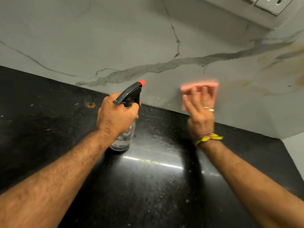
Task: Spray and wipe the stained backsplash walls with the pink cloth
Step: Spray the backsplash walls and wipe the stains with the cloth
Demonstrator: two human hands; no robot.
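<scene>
The pink cloth (199, 91) is flat against the grey marble-look wall (115, 38), low down, just above where the wall meets the black tabletop (156, 186). The right hand (200, 111) has it pinned there with the fingers spread open and pressing, palm toward the wall. The hand and cloth are both blurry, so finer detail is hard to make out. There are rings on that hand and a yellow thread band (209, 138) round the wrist.

To the right of the cloth, the wall has brownish-yellow stains (279, 74) smeared across it, running up toward the right edge. A dark grey vein (164, 66) in the wall pattern runs above the cloth. Way up and right of the cloth there's a white socket plate (273, 4).

Left of the cloth, the left hand (117, 115) is wrapped tight around the neck of a clear spray bottle (122, 139) with a black trigger head and red nozzle (141, 83), nozzle pointing at the wall. The bottle's base looks to be resting on the tabletop. Further left of that there's a small orange spot (91, 105) on the tabletop, which is speckled with bits and crumbs.
</scene>
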